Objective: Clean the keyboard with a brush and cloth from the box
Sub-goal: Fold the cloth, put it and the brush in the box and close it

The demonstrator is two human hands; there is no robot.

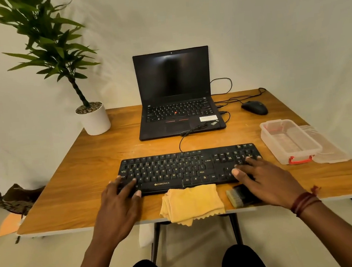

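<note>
A black keyboard (185,168) lies across the middle of the wooden table (76,165). My left hand (121,201) rests on its left end, fingers spread over the keys and thumb at the front edge. My right hand (264,180) lies on its right end, fingers straight over the arrow and number keys. A folded yellow cloth (192,204) sits at the table's front edge, just in front of the keyboard. A black brush (240,196) with pale bristles lies right of the cloth, partly hidden under my right palm. The clear plastic box (288,141) stands open at the right.
The box's clear lid (329,150) lies beside the box. An open black laptop (175,94) stands behind the keyboard, with cables and a black mouse (254,107) to its right. A potted plant (93,118) occupies the far left corner. My knees show under the table.
</note>
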